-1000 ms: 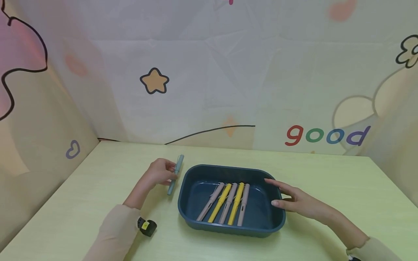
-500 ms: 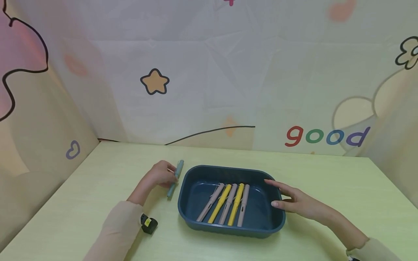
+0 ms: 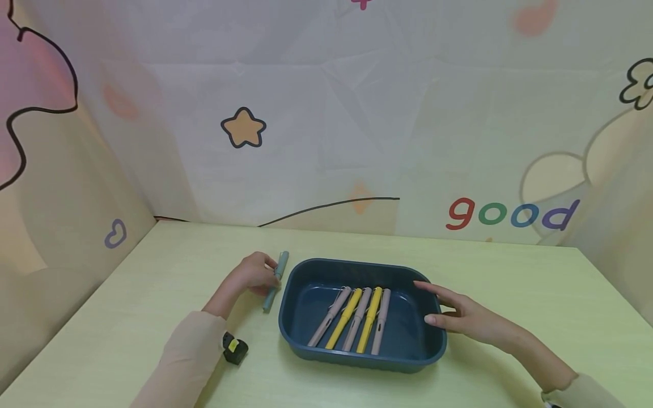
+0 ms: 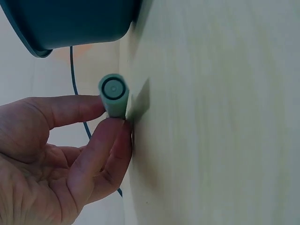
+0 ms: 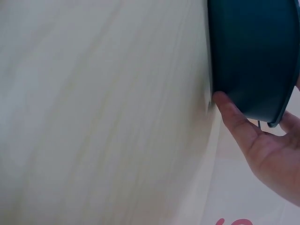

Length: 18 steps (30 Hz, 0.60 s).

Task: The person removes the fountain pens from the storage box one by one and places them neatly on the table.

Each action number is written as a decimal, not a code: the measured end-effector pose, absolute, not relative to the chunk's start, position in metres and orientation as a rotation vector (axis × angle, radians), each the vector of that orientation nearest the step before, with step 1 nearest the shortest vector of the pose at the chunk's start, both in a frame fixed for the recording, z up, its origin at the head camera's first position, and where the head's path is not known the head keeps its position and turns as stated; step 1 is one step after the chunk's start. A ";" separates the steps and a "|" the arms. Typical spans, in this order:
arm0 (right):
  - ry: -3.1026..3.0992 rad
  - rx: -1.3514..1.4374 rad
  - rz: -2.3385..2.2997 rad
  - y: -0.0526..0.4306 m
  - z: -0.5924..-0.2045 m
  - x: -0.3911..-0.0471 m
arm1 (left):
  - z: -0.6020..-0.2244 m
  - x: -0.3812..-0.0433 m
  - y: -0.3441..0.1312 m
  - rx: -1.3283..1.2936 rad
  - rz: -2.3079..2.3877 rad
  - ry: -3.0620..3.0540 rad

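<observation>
Green pen (its middle) behind fingers

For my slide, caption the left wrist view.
Left hand pinches a slim grey-green pen near a rounded dark-blue plastic tray.

Pens in tray on table

The backdrop bears 1 orange star, 1 purple heart and probably a flower.
</observation>
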State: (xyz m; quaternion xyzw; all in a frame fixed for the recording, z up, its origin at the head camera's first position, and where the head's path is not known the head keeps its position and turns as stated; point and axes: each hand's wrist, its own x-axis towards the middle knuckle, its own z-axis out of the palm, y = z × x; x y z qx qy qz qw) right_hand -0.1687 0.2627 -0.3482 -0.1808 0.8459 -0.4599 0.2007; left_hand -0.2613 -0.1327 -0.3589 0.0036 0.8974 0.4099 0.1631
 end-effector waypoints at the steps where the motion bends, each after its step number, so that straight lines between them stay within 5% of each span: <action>1: 2.364 -0.502 -1.283 0.263 -0.348 -0.169 | -0.359 -0.261 -0.132 0.011 1.159 2.560; 18: 2.378 -0.502 -1.263 0.263 -0.348 -0.169 | -0.356 -0.259 -0.129 -0.038 1.095 2.586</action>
